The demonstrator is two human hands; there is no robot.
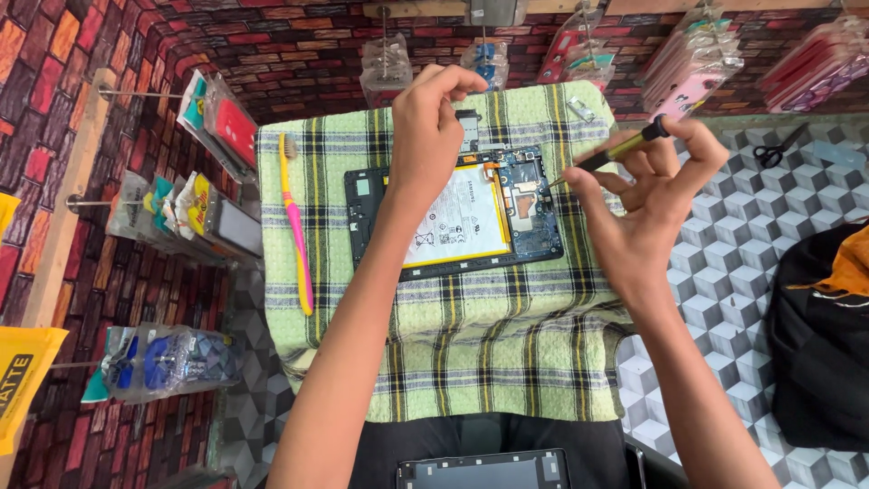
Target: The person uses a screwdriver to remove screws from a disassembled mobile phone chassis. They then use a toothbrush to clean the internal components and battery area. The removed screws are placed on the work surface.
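An opened tablet (453,213) lies back-off on a green checked cloth (471,344) spread over the surface, its white battery and blue circuit board exposed. The person's right hand (647,204) has its grip closed around a slim screwdriver (620,149) with a black and yellow handle, pinched between thumb and fingertips, the shaft angled down-left so the tip sits at the tablet's right edge beside the circuit board. Whether the tip is seated in a screw is too small to tell. The left hand (425,140) hovers over the upper middle of the tablet with thumb and forefinger pinched together; whether they hold a tiny part cannot be told.

The step in hand looks like working the fasteners along the board side of the tablet. The next move likely calls for a steady, upright tool tip, light downward pressure, and the left hand steadying the frame so it does not slide on the cloth.

A pink and yellow toothbrush (297,226) lies on the cloth to the left, well apart from the tablet. Black scissors (778,149) rest on the patterned surface at far right, near a black bag (819,335).
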